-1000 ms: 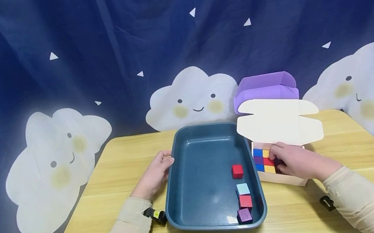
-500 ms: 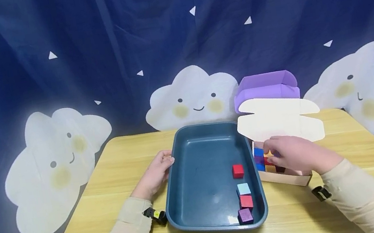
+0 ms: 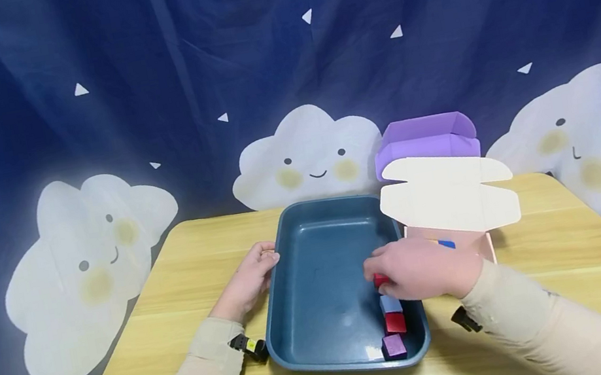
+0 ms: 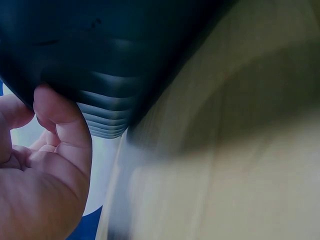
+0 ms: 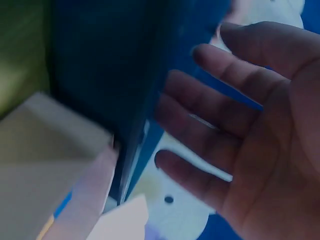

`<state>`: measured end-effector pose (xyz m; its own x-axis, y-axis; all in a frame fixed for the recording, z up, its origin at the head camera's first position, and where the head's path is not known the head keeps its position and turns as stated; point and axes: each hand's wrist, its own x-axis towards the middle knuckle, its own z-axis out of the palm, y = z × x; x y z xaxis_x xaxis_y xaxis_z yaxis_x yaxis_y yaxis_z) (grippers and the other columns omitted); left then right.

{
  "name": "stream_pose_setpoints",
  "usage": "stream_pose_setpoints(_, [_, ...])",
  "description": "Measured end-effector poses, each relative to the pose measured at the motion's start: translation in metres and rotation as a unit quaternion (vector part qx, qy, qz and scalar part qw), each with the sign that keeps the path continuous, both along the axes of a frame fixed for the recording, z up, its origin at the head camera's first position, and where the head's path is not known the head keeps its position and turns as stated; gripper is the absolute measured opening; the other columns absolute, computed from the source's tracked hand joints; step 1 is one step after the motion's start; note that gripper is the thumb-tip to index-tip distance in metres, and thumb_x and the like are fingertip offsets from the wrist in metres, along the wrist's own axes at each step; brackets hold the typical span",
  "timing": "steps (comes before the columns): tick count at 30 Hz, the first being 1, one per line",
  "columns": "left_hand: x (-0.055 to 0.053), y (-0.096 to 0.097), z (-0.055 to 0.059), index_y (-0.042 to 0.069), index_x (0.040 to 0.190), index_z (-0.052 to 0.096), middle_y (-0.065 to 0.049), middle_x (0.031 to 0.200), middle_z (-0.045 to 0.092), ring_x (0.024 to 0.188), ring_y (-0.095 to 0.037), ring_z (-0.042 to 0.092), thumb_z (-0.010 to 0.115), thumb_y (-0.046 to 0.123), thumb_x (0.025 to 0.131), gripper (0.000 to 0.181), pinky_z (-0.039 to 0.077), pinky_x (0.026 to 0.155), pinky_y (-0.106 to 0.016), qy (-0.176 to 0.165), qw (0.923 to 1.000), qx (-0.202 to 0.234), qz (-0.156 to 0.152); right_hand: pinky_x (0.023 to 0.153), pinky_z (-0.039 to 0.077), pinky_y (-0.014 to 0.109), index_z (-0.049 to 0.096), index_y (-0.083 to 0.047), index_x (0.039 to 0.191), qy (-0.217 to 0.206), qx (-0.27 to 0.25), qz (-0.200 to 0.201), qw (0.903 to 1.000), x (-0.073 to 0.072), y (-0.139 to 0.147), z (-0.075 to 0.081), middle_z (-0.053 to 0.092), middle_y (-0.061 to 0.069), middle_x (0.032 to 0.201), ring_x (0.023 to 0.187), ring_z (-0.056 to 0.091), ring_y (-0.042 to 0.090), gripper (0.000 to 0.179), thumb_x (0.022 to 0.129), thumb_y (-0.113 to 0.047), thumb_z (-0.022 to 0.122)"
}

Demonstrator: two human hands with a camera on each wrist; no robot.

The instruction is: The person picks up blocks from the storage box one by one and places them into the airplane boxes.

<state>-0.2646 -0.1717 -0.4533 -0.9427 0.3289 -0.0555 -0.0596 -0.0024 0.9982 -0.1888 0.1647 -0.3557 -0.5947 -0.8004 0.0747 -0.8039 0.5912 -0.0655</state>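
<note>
A dark blue-green tray (image 3: 313,265) lies on the table in the head view. My left hand (image 3: 250,279) holds its left rim; the left wrist view shows the thumb (image 4: 57,107) against the tray's outer side. My right hand (image 3: 424,267) hovers over the tray's right side. A red cube (image 3: 380,280) shows beneath its fingertips, partly covered. Whether these fingers pinch anything is unclear, also in the blurred right wrist view. Below, a light blue cube (image 3: 391,304), a second red cube (image 3: 395,323) and a purple cube (image 3: 394,347) lie in a column.
Right of the tray stands a cardboard box with its white lid (image 3: 451,195) folded back; my right hand hides most of its blocks, though a blue block (image 3: 446,244) shows. Behind it is a purple box (image 3: 427,143). A dark blue curtain (image 3: 185,67) hangs beyond the table.
My right hand has gone from the cardboard box leftward to above the tray's right side, covering part of the upper red cube. My left hand stays at the tray's rim.
</note>
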Motion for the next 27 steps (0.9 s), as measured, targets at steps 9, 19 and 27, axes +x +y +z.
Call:
stream_pose_setpoints(9, [-0.001, -0.001, -0.001, 0.0, 0.131, 0.043, -0.012, 0.107, 0.064, 0.088, -0.02, 0.065, 0.045, 0.01, 0.107, 0.026, 0.055, 0.077, -0.034, 0.004, 1.0, -0.005, 0.004, 0.071, 0.053, 0.032, 0.077, -0.025, 0.097, -0.134, 0.129, -0.061, 0.9806, 0.013, -0.026, -0.015, 0.065, -0.012, 0.087, 0.073, 0.054, 0.011, 0.018, 0.085, -0.012, 0.073])
stream_pose_setpoints(19, [0.002, 0.0, 0.0, -0.001, 0.131, 0.042, -0.01, 0.104, 0.064, 0.088, -0.02, 0.065, 0.046, 0.01, 0.106, 0.028, 0.055, 0.077, -0.033, 0.008, 0.9999, -0.009, 0.006, 0.073, 0.053, 0.028, 0.077, -0.021, 0.089, -0.144, 0.1, -0.03, 0.984, 0.011, -0.025, -0.016, 0.059, -0.01, 0.087, 0.078, 0.054, 0.008, 0.018, 0.081, -0.006, 0.073])
stream_pose_setpoints(27, [0.001, 0.0, -0.002, 0.001, 0.131, 0.044, -0.016, 0.109, 0.064, 0.089, -0.023, 0.065, 0.046, 0.011, 0.107, 0.026, 0.055, 0.077, -0.035, -0.001, 0.9999, -0.005, 0.012, 0.074, 0.053, 0.028, 0.068, -0.02, 0.098, -0.059, -0.034, -0.01, 0.9976, 0.0, 0.008, 0.003, 0.062, -0.013, 0.092, 0.081, 0.059, 0.006, 0.025, 0.082, -0.001, 0.07])
